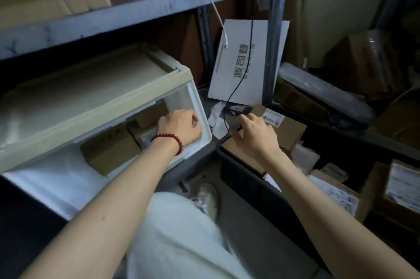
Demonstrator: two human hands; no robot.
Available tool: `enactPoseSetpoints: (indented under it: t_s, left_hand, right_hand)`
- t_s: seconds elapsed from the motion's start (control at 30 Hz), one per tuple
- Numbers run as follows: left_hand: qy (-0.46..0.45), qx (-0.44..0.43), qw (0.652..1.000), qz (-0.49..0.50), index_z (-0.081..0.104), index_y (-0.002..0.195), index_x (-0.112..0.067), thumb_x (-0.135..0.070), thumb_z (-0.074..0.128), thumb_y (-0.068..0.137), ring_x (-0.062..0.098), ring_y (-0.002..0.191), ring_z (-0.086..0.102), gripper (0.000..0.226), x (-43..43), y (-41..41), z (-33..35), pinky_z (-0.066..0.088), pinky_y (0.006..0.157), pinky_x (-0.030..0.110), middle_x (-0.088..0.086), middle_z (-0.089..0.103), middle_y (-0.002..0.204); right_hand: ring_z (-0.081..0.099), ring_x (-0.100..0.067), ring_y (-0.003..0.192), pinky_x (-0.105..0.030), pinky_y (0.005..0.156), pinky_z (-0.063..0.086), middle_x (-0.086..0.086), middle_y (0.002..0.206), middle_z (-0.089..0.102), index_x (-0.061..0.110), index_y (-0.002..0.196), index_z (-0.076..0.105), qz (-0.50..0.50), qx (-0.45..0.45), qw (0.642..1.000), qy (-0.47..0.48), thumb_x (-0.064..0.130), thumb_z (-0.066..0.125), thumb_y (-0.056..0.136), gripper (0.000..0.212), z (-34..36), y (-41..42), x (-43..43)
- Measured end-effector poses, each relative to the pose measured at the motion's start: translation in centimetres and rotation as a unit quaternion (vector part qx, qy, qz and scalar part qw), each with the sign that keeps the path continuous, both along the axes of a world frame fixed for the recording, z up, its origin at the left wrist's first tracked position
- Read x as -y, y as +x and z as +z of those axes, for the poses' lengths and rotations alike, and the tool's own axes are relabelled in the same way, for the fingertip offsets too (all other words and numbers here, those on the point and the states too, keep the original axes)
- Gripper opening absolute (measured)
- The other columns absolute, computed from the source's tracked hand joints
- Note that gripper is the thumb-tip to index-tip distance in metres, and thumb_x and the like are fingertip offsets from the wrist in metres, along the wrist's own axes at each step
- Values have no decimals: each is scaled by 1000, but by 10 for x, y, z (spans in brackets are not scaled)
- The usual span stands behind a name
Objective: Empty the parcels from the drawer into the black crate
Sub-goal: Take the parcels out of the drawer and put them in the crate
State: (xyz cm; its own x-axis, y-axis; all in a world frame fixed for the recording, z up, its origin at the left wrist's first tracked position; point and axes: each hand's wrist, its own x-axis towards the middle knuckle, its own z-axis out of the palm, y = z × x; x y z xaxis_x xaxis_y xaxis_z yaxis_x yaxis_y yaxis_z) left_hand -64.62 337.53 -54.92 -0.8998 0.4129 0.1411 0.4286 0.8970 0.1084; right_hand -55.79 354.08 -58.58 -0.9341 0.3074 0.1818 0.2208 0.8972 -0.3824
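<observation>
The pale plastic drawer (205, 140) stands pulled out of its beige unit under the shelf. Brown cardboard parcels (111, 151) lie inside it. My left hand (179, 126), a red bead bracelet on its wrist, reaches into the drawer's right end with fingers curled downward; what they touch is hidden. The black crate (250, 185) sits on the floor to the right and holds several labelled parcels (288, 128). My right hand (256, 135) hovers over the crate's far corner and grips a dark flat parcel (235, 123).
A grey metal shelf (136, 10) runs overhead. A white paper bag (245, 60) leans on the shelf post, with a white cable (213, 3) and a black cable (252, 28) hanging in front. More boxes (402, 183) stand at right. My shoe (206, 197) is between drawer and crate.
</observation>
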Motion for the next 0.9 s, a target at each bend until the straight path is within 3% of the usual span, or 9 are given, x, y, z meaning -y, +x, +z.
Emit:
enactPoseSetpoints:
  t_s: [0.23,0.4,0.63,0.9]
  left_hand:
    - [6,-15,992,125,63,107,-27,-36,52,89,27,107,58,23,121,22,-17,46,87,36,0,66,112]
    - [32,-12,980,197,63,106,-26,-38,51,91,26,106,58,23,172,24,-48,46,85,36,-1,66,112]
    - [35,25,973,226,60,118,-24,-41,49,93,30,112,55,33,192,1,-63,43,88,40,4,61,124]
    - [49,63,960,267,44,136,-23,-45,51,91,36,122,46,50,225,-52,-91,45,94,44,12,46,137]
  right_hand:
    - [48,-25,124,-42,95,41,-3,130,54,25,130,54,76,0,997,2,42,50,95,39,3,-13,57]
    - [54,-23,115,-36,80,47,-2,126,55,24,130,55,119,14,993,-13,43,52,95,39,-8,-33,81]
    - [51,-26,120,-39,93,48,-6,130,53,22,131,54,161,34,986,-21,43,53,95,42,-17,-80,107]
    - [42,-29,128,-42,101,43,-9,141,41,19,138,46,208,67,974,-59,42,54,95,50,-63,-151,165]
